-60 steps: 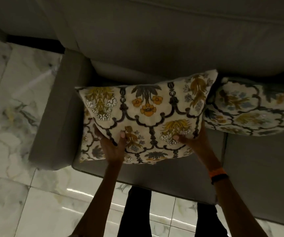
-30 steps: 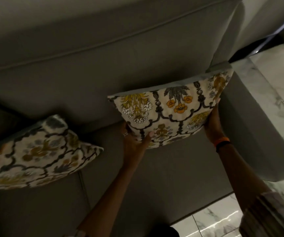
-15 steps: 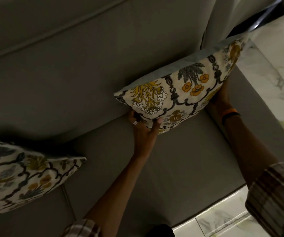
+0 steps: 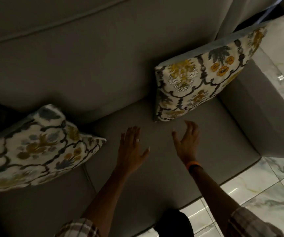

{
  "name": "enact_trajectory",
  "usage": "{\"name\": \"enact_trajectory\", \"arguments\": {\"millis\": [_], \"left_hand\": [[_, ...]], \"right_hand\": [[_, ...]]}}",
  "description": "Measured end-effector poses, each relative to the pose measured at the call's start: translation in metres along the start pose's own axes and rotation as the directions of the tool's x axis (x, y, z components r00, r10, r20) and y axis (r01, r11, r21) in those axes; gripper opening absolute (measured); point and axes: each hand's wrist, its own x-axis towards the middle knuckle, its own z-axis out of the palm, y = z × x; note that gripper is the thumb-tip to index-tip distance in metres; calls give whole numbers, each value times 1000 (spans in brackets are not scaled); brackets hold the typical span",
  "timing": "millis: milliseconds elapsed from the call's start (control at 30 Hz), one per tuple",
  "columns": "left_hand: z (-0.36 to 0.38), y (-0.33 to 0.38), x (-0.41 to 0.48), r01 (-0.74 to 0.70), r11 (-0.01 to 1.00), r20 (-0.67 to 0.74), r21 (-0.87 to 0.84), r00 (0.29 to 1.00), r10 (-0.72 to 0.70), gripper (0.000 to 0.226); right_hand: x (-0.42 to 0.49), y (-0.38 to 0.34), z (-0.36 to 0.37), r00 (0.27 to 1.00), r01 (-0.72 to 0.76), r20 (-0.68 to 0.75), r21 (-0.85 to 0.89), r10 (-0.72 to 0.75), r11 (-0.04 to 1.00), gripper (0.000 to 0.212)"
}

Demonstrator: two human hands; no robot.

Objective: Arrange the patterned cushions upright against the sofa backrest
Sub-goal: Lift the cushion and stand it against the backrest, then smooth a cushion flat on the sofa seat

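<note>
A floral cushion (image 4: 204, 77) with yellow and orange flowers stands upright in the sofa's right corner, leaning on the grey backrest (image 4: 86, 53) and beside the armrest. A second patterned cushion (image 4: 35, 147) lies tilted at the left, its top against the backrest. My left hand (image 4: 131, 149) hovers open above the seat, between the two cushions. My right hand (image 4: 187, 142) is also open, just below the upright cushion and apart from it. An orange band sits on my right wrist.
The grey seat cushion (image 4: 154, 177) has a seam left of my left arm. The sofa's right armrest (image 4: 266, 117) borders the seat. Glossy marble floor tiles (image 4: 257, 194) lie to the right and in front.
Both hands have let go of the floral cushion and drawn back toward me. The cushion now stands by itself in the right corner.
</note>
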Motion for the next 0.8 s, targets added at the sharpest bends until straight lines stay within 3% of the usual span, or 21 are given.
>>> {"name": "enact_trajectory", "arguments": {"millis": [133, 333, 533, 633, 700, 800], "left_hand": [[-14, -80, -85, 2, 999, -20, 38, 1000, -1, 83], [-52, -234, -231, 38, 999, -28, 16, 999, -38, 83], [-95, -420, -398, 306, 951, -72, -42, 949, -308, 79], [-112, -511, -473, 476, 878, -104, -47, 872, -479, 82], [-118, -558, -512, 584, 808, -125, -81, 798, -590, 85], [-130, -618, -550, 750, 616, -197, -241, 584, -788, 97]], "right_hand": [[-96, -49, 74, 963, 251, 140, -167, -228, 954, 78], [-256, -150, 195, 886, 416, 302, -180, -353, 891, 82], [-423, -264, 331, 813, 499, 417, -137, -407, 856, 79], [-487, -318, 392, 759, 496, 509, -48, -406, 867, 82], [-512, -341, 428, 715, 356, 625, 59, -313, 932, 86], [-533, -374, 476, 674, 71, 707, 225, -213, 972, 93]]}}
